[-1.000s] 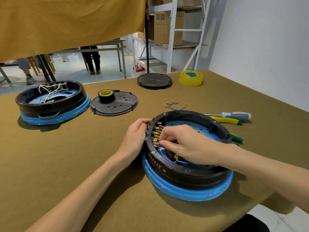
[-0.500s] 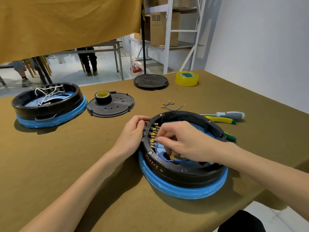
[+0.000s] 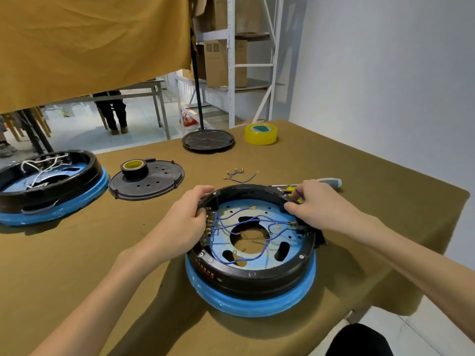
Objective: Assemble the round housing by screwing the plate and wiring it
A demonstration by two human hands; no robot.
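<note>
Right hand [image 3: 318, 204] shifted to far rim, pinching blue wire [image 3: 298, 194], left hand [image 3: 185, 222] gripping housing [image 3: 257, 278], two housings.

Red markings run along the outer black wall of the round housing [image 3: 250, 276] at about seven o'clock, too blurred to read; nothing else is legible.

The round housing [image 3: 253, 268] is a black ring on a blue base, lying flat on the table [image 3: 77, 253]. Thin blue wires [image 3: 239, 222] with gold tips loop over its blue plate [image 3: 257, 211] inside.
</note>
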